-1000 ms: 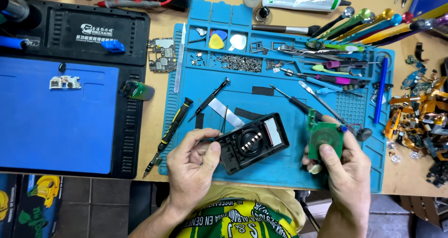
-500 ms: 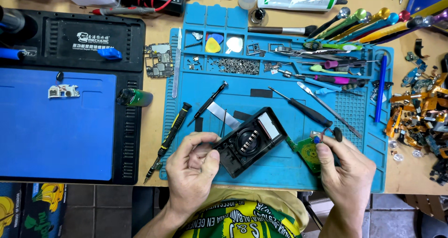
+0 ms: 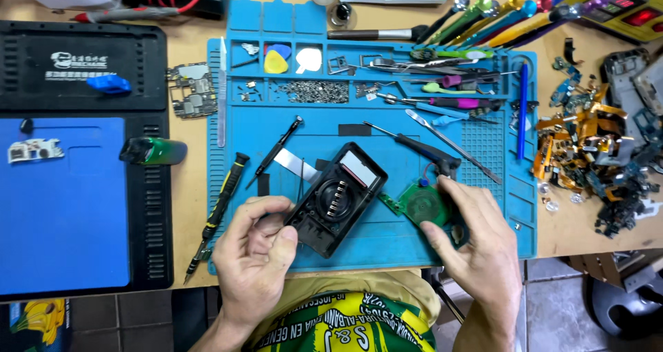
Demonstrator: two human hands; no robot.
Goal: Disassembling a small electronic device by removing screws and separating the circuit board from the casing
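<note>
Gripping the black casing [image 3: 336, 199] at lower centre, our left hand [image 3: 255, 252] has tilted it diagonally; our right hand [image 3: 476, 245] pinches the green circuit board [image 3: 423, 204], now shifted leftward, nearly touching the casing.

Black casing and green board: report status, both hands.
Left hand grips black casing at its near end. Right hand holds round green circuit board beside it. Black-handled screwdriver lies just behind; nothing blocking.

Wooden workbench [image 3: 190, 134] over grey-tiled floor [image 3: 552, 310] (perhaps stained).
</note>
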